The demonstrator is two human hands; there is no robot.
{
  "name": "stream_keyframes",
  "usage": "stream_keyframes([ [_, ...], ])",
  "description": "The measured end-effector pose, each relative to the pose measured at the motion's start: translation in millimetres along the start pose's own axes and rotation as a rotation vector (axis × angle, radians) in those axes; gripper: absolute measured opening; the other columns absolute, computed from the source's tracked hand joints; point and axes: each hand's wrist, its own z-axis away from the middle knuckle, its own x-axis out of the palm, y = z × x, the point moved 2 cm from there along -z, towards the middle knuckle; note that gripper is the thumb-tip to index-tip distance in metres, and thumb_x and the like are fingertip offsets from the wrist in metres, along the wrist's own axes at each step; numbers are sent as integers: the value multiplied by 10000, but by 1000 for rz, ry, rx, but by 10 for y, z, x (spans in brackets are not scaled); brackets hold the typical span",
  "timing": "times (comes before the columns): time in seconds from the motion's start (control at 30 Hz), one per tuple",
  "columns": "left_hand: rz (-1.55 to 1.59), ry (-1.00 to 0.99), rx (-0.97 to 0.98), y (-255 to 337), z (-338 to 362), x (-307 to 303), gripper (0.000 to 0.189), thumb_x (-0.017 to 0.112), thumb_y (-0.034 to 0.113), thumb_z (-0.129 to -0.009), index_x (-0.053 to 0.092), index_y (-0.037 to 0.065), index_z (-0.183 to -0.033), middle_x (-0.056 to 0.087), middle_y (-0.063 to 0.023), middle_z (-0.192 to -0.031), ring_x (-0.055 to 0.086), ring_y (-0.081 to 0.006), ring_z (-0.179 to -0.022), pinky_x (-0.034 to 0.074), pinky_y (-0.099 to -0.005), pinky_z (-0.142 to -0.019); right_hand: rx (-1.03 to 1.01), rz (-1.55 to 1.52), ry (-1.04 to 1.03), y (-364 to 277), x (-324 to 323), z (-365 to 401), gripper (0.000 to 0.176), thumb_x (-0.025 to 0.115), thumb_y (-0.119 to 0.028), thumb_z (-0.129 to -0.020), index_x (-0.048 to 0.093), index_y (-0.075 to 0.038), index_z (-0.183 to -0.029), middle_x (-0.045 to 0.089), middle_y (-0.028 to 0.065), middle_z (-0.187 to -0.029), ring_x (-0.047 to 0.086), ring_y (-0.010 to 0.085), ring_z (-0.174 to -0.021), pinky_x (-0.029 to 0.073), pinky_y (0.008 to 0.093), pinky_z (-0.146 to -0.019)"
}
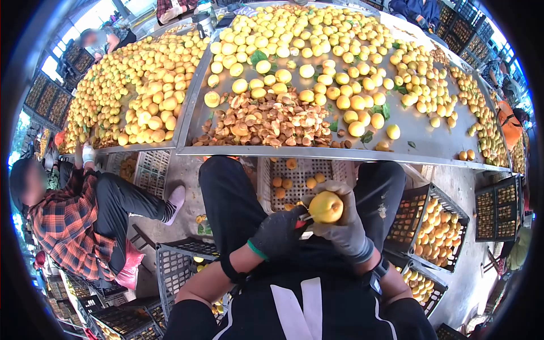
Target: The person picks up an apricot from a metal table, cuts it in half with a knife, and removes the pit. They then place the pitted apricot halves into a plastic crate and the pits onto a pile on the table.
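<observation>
My left hand (277,233), in a black glove with a green cuff, is closed around a small red-handled knife (301,223). The knife's short metal end meets the left side of a yellow apricot-like fruit (326,207). That fruit sits in the fingers of my right hand (343,228), which wears a grey glove, its stem hollow facing up. Both hands are close together above my lap. Below and beyond them, between my knees, a pale crate (265,190) holds a few orange fruits (282,183).
A metal table (283,151) carries many yellow fruits (272,31) and a heap of brown-orange pieces (272,122). Black crates stand at my left (170,266) and right (408,218). A person in a plaid shirt (76,218) sits at left; others are around the table.
</observation>
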Motion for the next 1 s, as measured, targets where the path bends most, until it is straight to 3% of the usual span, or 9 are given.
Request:
stream_keyframes([
  [0.13, -52, 76, 53, 23, -56, -51, 364, 663, 167, -769, 566, 4, -1079, 617, -225, -801, 610, -397, -740, 492, -456, -640, -82, 462, 35, 8, -126, -47, 617, 742, -1, -726, 387, -67, -1226, 528, 117, -1173, 558, 189, -1039, 466, 318, -897],
  [0.2, -2, 144, 82, 81, -62, -63, 406, 622, 265, -828, 563, 29, -1153, 621, -200, -813, 618, -363, -762, 490, -457, -649, 63, 24, 90, 10, -100, -62, 617, 745, -188, -777, 374, -64, -1255, 527, 132, -1213, 552, 272, -1126, 439, 414, -970],
  [0.33, -34, 157, 44, 35, -142, -49, 418, 623, 262, -829, 563, 22, -1165, 620, -189, -810, 614, -361, -752, 487, -457, -651, 107, -421, 120, 111, -34, -110, 626, 705, -262, -813, 388, -38, -1305, 535, 136, -1227, 533, 262, -1149, 406, 383, -994],
  [0.47, -108, 176, 64, 3, -130, -69, 431, 633, 239, -820, 550, 12, -1176, 612, -212, -785, 607, -384, -727, 486, -461, -634, 25, 302, 97, -48, -111, -130, 534, 630, -166, -861, 383, -39, -1317, 555, 81, -1148, 561, 172, -1017, 427, 325, -937],
  [0.6, 92, 222, -5, 134, -118, 8, 382, 634, 250, -829, 563, 3, -1112, 597, -235, -731, 606, -398, -709, 482, -468, -618, -7, 25, 103, 157, -148, -169, 458, 540, -308, -930, 439, -5, -1259, 570, 90, -1128, 555, 160, -1016, 434, 314, -920],
  [0.63, 91, 223, -4, 120, -122, 8, 382, 634, 250, -829, 563, 3, -1112, 597, -235, -731, 606, -398, -709, 482, -468, -618, 137, -414, 195, 177, -24, -163, 445, 505, -316, -946, 444, 4, -1249, 568, 94, -1137, 557, 172, -1019, 433, 324, -919],
  [0.73, -16, 221, 18, 75, -148, -29, 348, 627, 251, -838, 563, -6, -1064, 590, -239, -724, 603, -402, -721, 473, -474, -613, 140, -555, 177, 280, -43, -181, 468, 494, -347, -948, 439, -1, -1258, 567, 105, -1153, 542, 195, -1063, 416, 336, -947],
  [0.93, -28, 210, 5, 44, -121, -39, 340, 620, 250, -841, 566, -18, -1043, 590, -242, -730, 601, -408, -731, 469, -482, -617, 33, 56, 70, 256, -234, -176, 510, 540, -359, -927, 425, -13, -1284, 547, 97, -1180, 495, 207, -1132, 346, 350, -1015],
  [1.0, 29, 239, -4, 66, -109, -12, 362, 616, 256, -842, 564, -20, -1070, 593, -239, -740, 604, -401, -731, 472, -481, -622, 129, -292, 118, 307, -123, -130, 492, 564, -292, -917, 417, -10, -1293, 542, 88, -1182, 503, 191, -1117, 358, 332, -1002],
])
